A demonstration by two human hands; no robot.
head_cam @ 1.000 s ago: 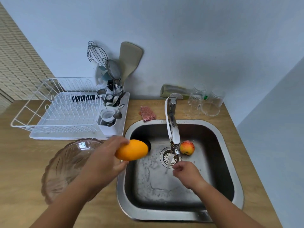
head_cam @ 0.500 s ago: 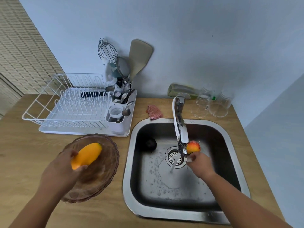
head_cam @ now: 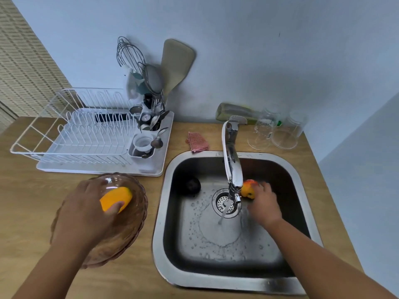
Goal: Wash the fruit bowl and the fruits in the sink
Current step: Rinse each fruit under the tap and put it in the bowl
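1. On the bench [head_cam: 26, 201] left of the sink [head_cam: 158, 234], the amber fruit bowl [head_cam: 131, 229] is half hidden by the left hand [head_cam: 84, 214], which is clamped round a yellow mango [head_cam: 116, 197] over it.
2. Inside the sink, a red-yellow fruit [head_cam: 248, 188] is touched by the blurred right hand [head_cam: 263, 206]; whether it is gripped cannot be told.
3. A dark fruit [head_cam: 192, 186] is dimly seen in shadow.
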